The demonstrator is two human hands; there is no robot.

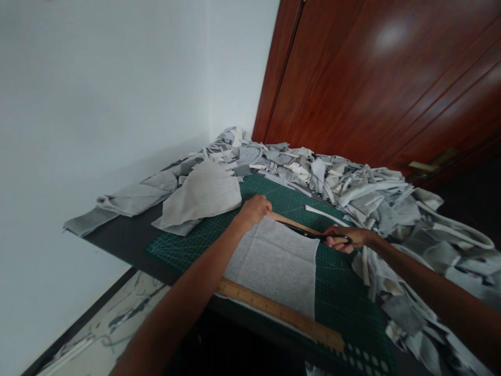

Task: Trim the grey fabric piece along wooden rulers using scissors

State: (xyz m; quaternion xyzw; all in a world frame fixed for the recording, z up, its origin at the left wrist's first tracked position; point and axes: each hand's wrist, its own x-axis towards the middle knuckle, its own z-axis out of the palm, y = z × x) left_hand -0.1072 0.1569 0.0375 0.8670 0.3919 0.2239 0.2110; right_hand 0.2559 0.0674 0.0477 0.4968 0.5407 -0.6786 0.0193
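Note:
A light grey fabric piece (279, 261) with fold creases lies on the green cutting mat (340, 284). My left hand (255, 208) is closed at its far left corner, fingers pressed together on the cloth. In my right hand (342, 238) is a pair of black-handled scissors (303, 231), fingers wrapped round the handles. Their blades point left along the fabric's far edge, beside a wooden strip (287, 219). I cannot tell whether the blades are apart. Across the near edge of the fabric runs a wooden ruler (274, 308).
Grey and white fabric scraps (364, 193) are heaped along the table's back and right side. Larger cloth pieces (203, 193) lie at the left, and a narrow white strip (324, 214) rests behind the scissors. A white wall (117, 94) and reddish wooden door (371, 78) border the table.

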